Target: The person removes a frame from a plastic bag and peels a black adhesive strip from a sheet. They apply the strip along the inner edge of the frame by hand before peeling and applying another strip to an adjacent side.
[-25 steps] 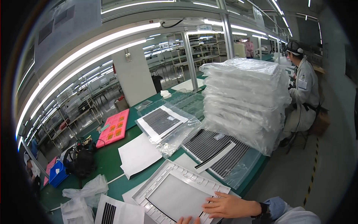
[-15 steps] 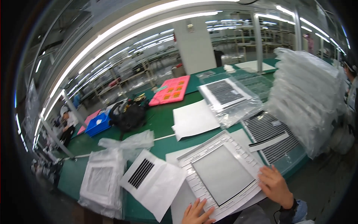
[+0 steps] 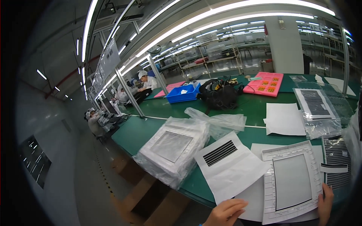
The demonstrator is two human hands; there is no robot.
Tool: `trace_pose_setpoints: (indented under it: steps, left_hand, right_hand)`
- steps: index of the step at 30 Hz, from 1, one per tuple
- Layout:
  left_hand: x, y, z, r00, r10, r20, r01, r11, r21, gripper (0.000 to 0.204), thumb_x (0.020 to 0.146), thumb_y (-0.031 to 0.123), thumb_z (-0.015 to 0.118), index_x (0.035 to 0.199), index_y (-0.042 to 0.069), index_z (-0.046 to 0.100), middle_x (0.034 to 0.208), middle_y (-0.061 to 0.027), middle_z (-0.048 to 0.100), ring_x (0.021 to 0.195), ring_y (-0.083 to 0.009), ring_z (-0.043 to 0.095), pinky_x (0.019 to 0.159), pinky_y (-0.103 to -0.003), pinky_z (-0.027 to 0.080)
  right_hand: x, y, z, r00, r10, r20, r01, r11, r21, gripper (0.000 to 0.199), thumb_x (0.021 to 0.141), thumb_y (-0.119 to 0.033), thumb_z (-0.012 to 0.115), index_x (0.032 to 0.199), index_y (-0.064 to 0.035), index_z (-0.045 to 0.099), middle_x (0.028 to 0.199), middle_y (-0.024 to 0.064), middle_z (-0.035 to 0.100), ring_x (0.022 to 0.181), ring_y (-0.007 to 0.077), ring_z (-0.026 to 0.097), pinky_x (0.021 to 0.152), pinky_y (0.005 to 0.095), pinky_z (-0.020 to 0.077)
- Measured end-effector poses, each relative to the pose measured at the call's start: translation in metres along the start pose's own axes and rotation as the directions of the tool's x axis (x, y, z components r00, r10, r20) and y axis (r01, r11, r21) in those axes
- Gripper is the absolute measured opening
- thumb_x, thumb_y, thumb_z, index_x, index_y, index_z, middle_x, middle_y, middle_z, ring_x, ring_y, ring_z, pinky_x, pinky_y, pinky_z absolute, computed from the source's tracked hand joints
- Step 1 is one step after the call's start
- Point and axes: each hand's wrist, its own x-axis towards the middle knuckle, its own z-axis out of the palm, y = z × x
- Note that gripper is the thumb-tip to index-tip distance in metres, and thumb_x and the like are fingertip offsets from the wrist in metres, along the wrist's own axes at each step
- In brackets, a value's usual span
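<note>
A white plastic frame (image 3: 267, 196) with a grey rectangular panel (image 3: 292, 180) lies on a pale board (image 3: 250, 205) at the near right. At its right edge my right hand (image 3: 325, 205) holds the rim, thumb over the border and fingers along the outside. My left hand (image 3: 226, 211) hovers at the lower left of the frame, fingers stretched forward and thumb apart, with nothing in it. Just beyond that hand is a creased white sheet (image 3: 241, 169) with a block of black stripes (image 3: 220, 153), partly overlapping the board.
Bagged white frames (image 3: 169, 147) stand to the left. Behind are a blue bin (image 3: 183, 93), black cables (image 3: 218, 94), a pink tray (image 3: 264, 84) and blank paper (image 3: 284, 118). Striped sheets (image 3: 316, 103) in plastic lie right, beside a wrapped stack (image 3: 354, 132). People sit far left.
My view has swung left, so the table's things appear further right. My left hand has come off the frame's lower left border; my right hand has shifted from its top onto its right edge.
</note>
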Motion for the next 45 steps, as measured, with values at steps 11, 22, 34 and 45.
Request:
trace_pose_setpoints:
  steps: [11,22,34,45]
  left_hand:
    - [-0.037,-0.073,-0.03,0.944,-0.323,0.061,0.271,0.87,0.412,0.054,0.083,0.007,0.074,0.134,0.014,0.058,0.133,-0.0115,0.055,0.123,-0.0306,0.049,0.096,-0.037,0.046]
    - [-0.024,-0.003,0.004,0.962,-0.046,-0.268,0.022,0.996,-0.092,0.019,0.087,-0.008,0.064,0.102,0.001,0.073,0.099,-0.0135,0.068,0.072,-0.0257,0.065,0.062,-0.033,0.053]
    - [-0.041,-0.03,0.002,0.475,-0.695,0.54,0.48,-0.31,-0.821,0.051,0.088,0.007,0.07,0.136,0.006,0.054,0.129,-0.0095,0.058,0.109,-0.0225,0.056,0.087,-0.033,0.049]
    - [-0.064,-0.026,0.013,0.664,-0.512,0.544,0.735,0.317,-0.599,0.067,0.09,0.008,0.071,0.147,0.002,0.035,0.133,-0.0092,0.054,0.119,-0.0167,0.054,0.098,-0.033,0.046]
  right_hand:
    - [0.028,-0.166,-0.008,0.858,-0.479,0.187,0.485,0.874,0.013,0.04,0.1,-0.016,0.056,0.137,-0.0036,0.052,0.136,0.0172,0.055,0.127,0.0379,0.049,0.11,0.0483,0.0381]
    - [0.011,-0.262,0.064,0.677,-0.73,0.091,0.694,0.675,0.252,0.041,0.084,0.008,0.056,0.124,-0.0011,0.06,0.127,0.0168,0.061,0.128,0.0346,0.051,0.115,0.0556,0.0272]
    - [-0.004,-0.214,0.041,0.634,-0.77,0.075,0.692,0.607,0.39,0.028,0.084,0.004,0.058,0.109,-0.002,0.071,0.114,0.0162,0.069,0.115,0.0328,0.063,0.109,0.0564,0.0367]
    - [0.014,-0.27,0.049,0.595,-0.728,0.341,0.614,0.685,0.391,0.044,0.083,-0.013,0.072,0.126,-0.0095,0.062,0.13,0.0101,0.062,0.127,0.0265,0.055,0.112,0.0482,0.032]
